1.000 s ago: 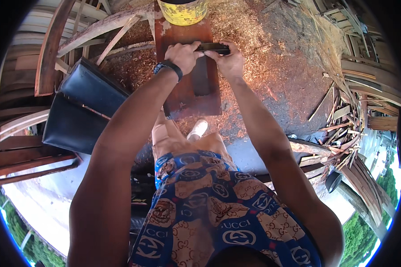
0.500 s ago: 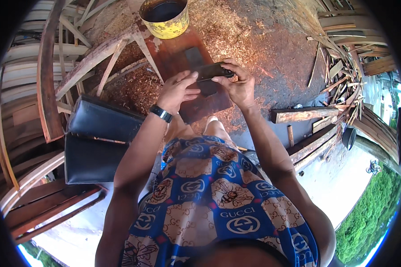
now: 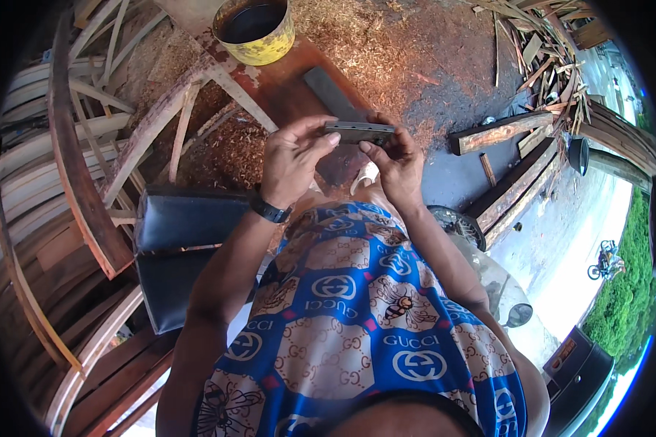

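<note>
My left hand (image 3: 293,164) and my right hand (image 3: 399,166) hold a flat dark metal blade (image 3: 358,134) between them. The left thumb and fingers pinch one end, and the right thumb and fingers close on the other. Small notches or holes run along the blade's far edge. Beyond it, a dark grey rectangular block (image 3: 323,87), like a whetstone, lies on a wet reddish-brown board (image 3: 280,91). At the board's far end stands a yellow bucket (image 3: 266,51) with dark liquid inside.
Wood shavings (image 3: 350,33) cover the ground around the board. To my left are a black padded seat (image 3: 189,222) and leaning timbers (image 3: 80,167). On the right lie a squared beam (image 3: 501,132) and a heap of scrap wood (image 3: 547,58).
The blade has come nearer to me and tilted, showing its notched edge. My left fingers, earlier spread over its end, now pinch it. The view has shifted and turned.
</note>
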Action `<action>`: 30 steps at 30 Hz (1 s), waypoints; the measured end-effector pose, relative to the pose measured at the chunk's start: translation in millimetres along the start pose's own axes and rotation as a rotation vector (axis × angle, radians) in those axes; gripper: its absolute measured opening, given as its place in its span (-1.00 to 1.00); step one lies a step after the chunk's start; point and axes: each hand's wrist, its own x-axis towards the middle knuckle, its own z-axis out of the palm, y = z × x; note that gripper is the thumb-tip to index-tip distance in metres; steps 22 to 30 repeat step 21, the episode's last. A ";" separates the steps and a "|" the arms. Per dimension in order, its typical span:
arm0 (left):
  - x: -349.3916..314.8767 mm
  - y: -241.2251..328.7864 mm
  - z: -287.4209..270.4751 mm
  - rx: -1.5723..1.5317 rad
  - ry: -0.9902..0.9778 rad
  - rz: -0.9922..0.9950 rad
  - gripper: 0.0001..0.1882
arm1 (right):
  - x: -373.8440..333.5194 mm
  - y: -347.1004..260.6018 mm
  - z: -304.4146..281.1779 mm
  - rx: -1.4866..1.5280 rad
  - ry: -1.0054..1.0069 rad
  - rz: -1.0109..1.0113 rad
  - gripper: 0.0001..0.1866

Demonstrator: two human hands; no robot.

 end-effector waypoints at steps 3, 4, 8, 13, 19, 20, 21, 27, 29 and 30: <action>-4.2 0.7 -6.5 0.044 -0.015 0.034 -0.70 | -3.9 -7.9 3.4 -0.037 -0.001 0.033 -0.45; -5.5 1.7 -8.5 0.049 -0.015 0.037 -0.71 | -5.2 -12.5 4.1 -0.052 -0.002 0.063 -0.48; -10.2 2.2 -11.1 0.025 -0.059 0.159 -0.73 | -5.6 -6.5 5.4 -0.158 0.013 -0.198 -0.55; -13.9 8.1 -14.3 0.099 -0.106 0.368 -0.73 | 3.8 -16.3 -1.7 -0.446 -0.017 -0.398 -0.51; -11.2 4.0 -20.7 0.290 -0.108 0.551 -0.73 | 9.5 -18.7 -5.5 -0.431 -0.076 -0.333 -0.46; -10.5 1.5 -21.5 0.297 -0.111 0.567 -0.71 | 11.3 -18.4 -7.3 -0.469 -0.095 -0.347 -0.43; -8.6 -1.1 -22.3 0.305 -0.114 0.585 -0.68 | 14.5 -17.8 -9.1 -0.506 -0.113 -0.361 -0.41; -8.6 -1.1 -22.3 0.305 -0.114 0.585 -0.68 | 14.5 -17.8 -9.1 -0.506 -0.113 -0.361 -0.41; -8.6 -1.1 -22.3 0.305 -0.114 0.585 -0.68 | 14.5 -17.8 -9.1 -0.506 -0.113 -0.361 -0.41; -8.6 -1.1 -22.3 0.305 -0.114 0.585 -0.68 | 14.5 -17.8 -9.1 -0.506 -0.113 -0.361 -0.41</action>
